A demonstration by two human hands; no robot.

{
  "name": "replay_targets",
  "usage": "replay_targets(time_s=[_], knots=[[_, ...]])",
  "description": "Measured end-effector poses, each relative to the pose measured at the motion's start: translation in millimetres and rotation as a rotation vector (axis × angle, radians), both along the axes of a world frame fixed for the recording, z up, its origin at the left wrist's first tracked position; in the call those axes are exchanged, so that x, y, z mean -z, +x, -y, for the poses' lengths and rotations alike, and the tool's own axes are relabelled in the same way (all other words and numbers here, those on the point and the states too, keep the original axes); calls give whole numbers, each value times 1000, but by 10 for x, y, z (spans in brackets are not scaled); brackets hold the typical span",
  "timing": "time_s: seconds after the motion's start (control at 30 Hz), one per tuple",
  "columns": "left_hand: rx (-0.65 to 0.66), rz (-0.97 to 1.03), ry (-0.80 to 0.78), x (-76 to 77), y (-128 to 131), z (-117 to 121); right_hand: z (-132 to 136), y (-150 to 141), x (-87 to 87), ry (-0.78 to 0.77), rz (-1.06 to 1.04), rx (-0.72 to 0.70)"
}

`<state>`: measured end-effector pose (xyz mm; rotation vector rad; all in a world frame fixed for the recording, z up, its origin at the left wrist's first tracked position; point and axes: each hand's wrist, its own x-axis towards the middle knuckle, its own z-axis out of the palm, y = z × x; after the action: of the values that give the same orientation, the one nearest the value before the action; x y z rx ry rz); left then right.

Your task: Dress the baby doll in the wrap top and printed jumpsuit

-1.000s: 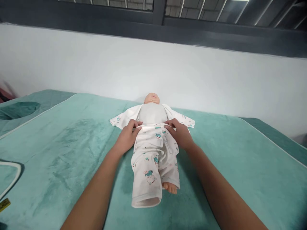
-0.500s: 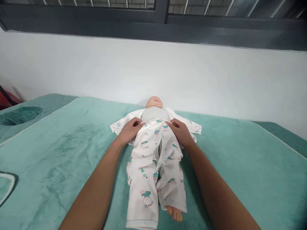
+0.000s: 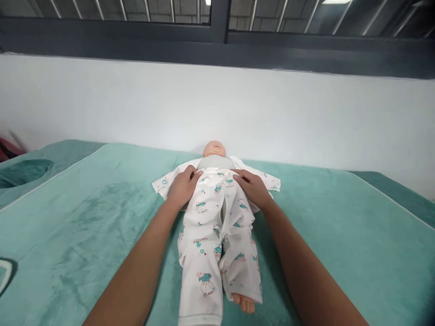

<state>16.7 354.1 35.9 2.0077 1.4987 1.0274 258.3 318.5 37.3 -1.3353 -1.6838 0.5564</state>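
Note:
A baby doll [image 3: 214, 149] lies on its back with its head toward the wall. White printed baby pants [image 3: 205, 235] cover its legs and reach up over its belly; a slit shows at the crotch. My left hand [image 3: 184, 186] is closed on the waistband at the left side, thumb on top. At the right side my right hand [image 3: 253, 186] holds the waistband, its fingertips partly hidden. Under the doll is a white printed baby top [image 3: 268, 180], spread open with its sleeves out. One doll foot [image 3: 244, 303] sticks out of the right pant leg; the left leg's end hides the other.
The doll rests on a green plush cover [image 3: 102, 226] that runs to the white wall [image 3: 136, 104]. Above is a dark window frame [image 3: 217, 45] with bars behind it. A round hollow [image 3: 25, 173] sits at the far left, near a red object [image 3: 10, 148].
The waistband sits slightly higher on the doll's grey torso, and both hands have moved up with it. The whole view has shifted a little with my head.

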Motion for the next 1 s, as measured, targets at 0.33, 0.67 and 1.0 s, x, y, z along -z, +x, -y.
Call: replay_targets(time_s=[0.33,0.67,1.0], knots=[[-210,123,-52,130,131,-481,-524,-76,5,-91,-18,211],[-105,314,-128,192,46,-131,-434,-74,185,-82,-392,321],[-127,138,-101,76,147,-254,-439,-108,181,-172,-376,302]])
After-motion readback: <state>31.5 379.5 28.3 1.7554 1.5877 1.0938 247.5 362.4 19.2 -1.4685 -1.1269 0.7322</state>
